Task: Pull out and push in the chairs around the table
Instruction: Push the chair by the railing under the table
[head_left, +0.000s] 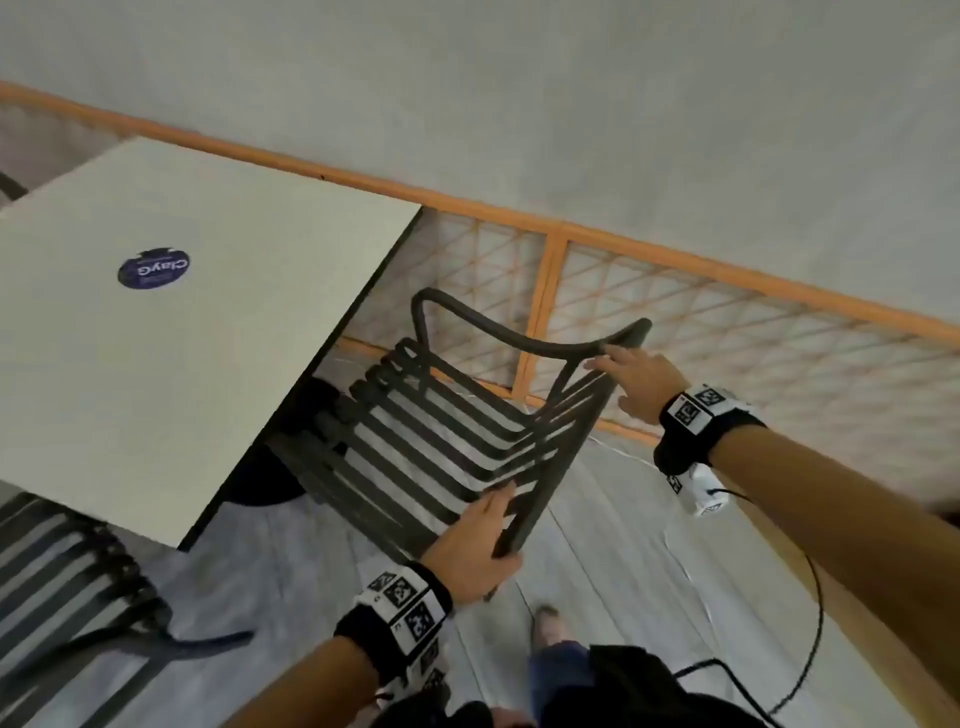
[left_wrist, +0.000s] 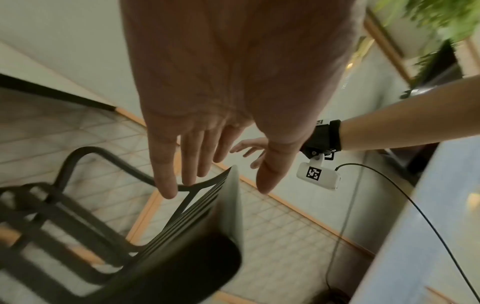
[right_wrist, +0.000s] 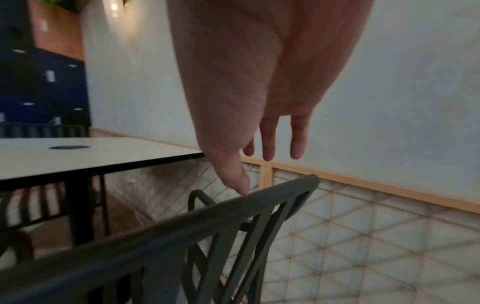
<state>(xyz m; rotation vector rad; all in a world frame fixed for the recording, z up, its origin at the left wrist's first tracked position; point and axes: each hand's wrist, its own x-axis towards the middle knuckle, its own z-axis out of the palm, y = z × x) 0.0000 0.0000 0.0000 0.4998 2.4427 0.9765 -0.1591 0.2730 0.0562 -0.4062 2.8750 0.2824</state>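
A dark slatted chair (head_left: 566, 452) stands at the right side of the pale square table (head_left: 208, 338), its seat partly under the tabletop. My left hand (head_left: 498, 525) is at the near end of the backrest's top rail. In the left wrist view the hand (left_wrist: 215, 181) has straight fingers and thumb either side of the chair's rail (left_wrist: 182, 257). My right hand (head_left: 613, 382) is at the rail's far end. In the right wrist view that hand (right_wrist: 255, 172) is spread, its thumb tip touching the rail (right_wrist: 182, 222).
A second dark chair (head_left: 78, 582) stands at the table's near left side. An orange-framed mesh railing (head_left: 675, 312) and a grey wall run close behind the chair. A black cable (head_left: 810, 623) hangs from my right wrist. My foot (head_left: 545, 623) is on the floor behind the chair.
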